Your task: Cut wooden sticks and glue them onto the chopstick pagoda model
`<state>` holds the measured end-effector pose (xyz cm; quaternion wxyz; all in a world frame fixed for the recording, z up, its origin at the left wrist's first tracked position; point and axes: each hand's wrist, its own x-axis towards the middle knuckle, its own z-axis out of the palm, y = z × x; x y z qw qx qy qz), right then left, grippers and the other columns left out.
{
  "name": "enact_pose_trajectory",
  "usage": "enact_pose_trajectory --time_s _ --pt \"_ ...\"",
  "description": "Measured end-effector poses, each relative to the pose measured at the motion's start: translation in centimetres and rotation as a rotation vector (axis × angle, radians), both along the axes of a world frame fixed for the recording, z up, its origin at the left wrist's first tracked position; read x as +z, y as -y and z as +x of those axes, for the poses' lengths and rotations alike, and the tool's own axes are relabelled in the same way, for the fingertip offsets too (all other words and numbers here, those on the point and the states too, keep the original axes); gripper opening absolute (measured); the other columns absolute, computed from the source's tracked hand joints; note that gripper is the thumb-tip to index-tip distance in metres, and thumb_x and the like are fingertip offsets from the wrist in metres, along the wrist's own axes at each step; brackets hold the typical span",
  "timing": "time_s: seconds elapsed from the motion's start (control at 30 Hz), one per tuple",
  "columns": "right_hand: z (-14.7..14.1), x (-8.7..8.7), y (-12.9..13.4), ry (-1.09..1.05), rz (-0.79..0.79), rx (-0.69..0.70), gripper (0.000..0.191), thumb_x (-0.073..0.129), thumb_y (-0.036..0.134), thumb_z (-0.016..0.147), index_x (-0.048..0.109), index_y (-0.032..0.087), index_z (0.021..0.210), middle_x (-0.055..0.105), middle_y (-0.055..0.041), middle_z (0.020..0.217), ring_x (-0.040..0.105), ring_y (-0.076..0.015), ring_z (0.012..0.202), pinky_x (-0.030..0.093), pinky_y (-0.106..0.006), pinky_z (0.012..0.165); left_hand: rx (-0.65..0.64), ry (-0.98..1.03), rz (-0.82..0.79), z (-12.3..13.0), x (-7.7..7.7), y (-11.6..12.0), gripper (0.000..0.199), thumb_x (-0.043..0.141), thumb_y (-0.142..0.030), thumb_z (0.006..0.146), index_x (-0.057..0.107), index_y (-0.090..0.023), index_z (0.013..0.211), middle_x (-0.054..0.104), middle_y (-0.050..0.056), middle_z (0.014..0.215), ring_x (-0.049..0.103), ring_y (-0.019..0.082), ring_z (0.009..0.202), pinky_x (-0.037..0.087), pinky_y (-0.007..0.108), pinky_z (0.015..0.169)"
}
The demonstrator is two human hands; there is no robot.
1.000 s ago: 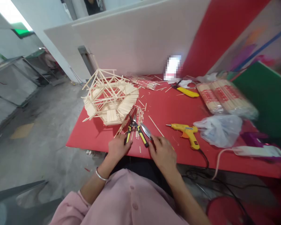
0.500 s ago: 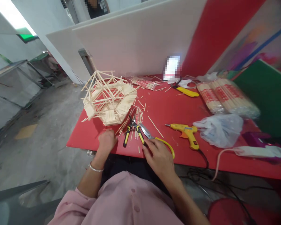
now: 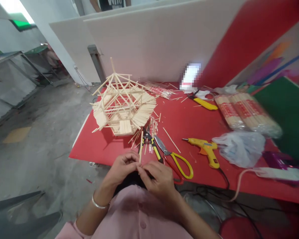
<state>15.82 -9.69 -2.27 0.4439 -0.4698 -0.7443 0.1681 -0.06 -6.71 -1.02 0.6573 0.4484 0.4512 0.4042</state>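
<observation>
My left hand (image 3: 125,167) and my right hand (image 3: 156,176) meet at the table's front edge, fingertips pinched together. Between them a thin wooden stick (image 3: 141,146) points up and away, its lower end at the fingertips. Just beyond lie pliers (image 3: 155,147) with black and yellow handles, partly behind the stick. To their right are scissors (image 3: 174,156) with one yellow and one red handle loop. A stick-built model (image 3: 124,106) with a peaked frame and a flared, slatted rim stands at the left. Loose cut sticks (image 3: 151,127) are scattered beside it.
A yellow glue gun (image 3: 205,149) with a black cord lies right of the scissors, near a crumpled plastic bag (image 3: 239,147). Bagged sticks (image 3: 246,111), a yellow-handled tool (image 3: 204,103) and a lit screen (image 3: 190,76) are farther back on the red table (image 3: 89,146).
My left hand has moved right and my right hand has left the scissors and pliers. Both have come together with a wooden stick between them. The view has shifted slightly.
</observation>
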Motion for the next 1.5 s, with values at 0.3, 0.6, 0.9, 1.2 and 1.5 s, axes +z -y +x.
enact_pose_trajectory --time_s 0.3,0.6,0.9,1.2,1.5 --pt "0.4 1.0 0.7 -0.247 -0.426 0.117 0.025 0.056 0.033 0.090 0.070 0.018 0.075 0.066 -0.0012 0.061 0.056 -0.0106 0.052 0.043 -0.021 0.051 0.032 0.192 -0.056 1.2 -0.7 0.3 0.030 0.080 -0.041 0.067 0.067 -0.014 0.072 0.063 0.003 0.071 0.046 0.007 0.052 0.036 0.020 0.048" --pt "0.4 1.6 0.4 -0.347 -0.533 0.164 0.029 0.056 0.036 0.089 0.070 0.018 0.072 0.064 0.0001 0.058 0.054 -0.0098 0.050 0.041 -0.020 0.050 0.244 0.280 -0.100 2.8 1.0 -0.5 0.033 0.079 -0.042 0.067 0.064 -0.014 0.073 0.065 0.001 0.060 0.033 0.001 0.037 0.023 0.017 0.038" --pt "-0.6 3.0 -2.1 -0.406 -0.551 0.132 0.035 0.058 0.038 0.085 0.062 0.017 0.057 0.053 0.0030 0.048 0.044 -0.0081 0.046 0.036 -0.020 0.045 0.320 0.344 -0.160 3.2 2.2 -2.3 0.034 0.080 -0.042 0.064 0.064 -0.013 0.073 0.062 -0.002 0.057 0.032 0.000 0.036 0.018 0.016 0.036" --pt "-0.8 2.9 -3.5 -0.382 -0.558 0.117 0.035 0.058 0.040 0.084 0.062 0.017 0.058 0.047 0.0043 0.047 0.039 -0.0079 0.046 0.034 -0.020 0.045 0.336 0.394 -0.236 3.1 1.9 -3.1 0.030 0.077 -0.040 0.065 0.065 -0.014 0.075 0.055 -0.004 0.054 0.031 0.002 0.036 0.015 0.018 0.036" --pt "-0.9 2.6 -3.9 -0.423 -0.641 0.124 0.034 0.058 0.040 0.083 0.058 0.017 0.057 0.046 0.0045 0.047 0.037 -0.0072 0.045 0.030 -0.020 0.044 0.360 0.406 -0.232 3.0 1.5 -3.7 0.030 0.076 -0.039 0.067 0.069 -0.014 0.080 0.058 -0.003 0.059 0.034 0.002 0.038 0.018 0.019 0.037"
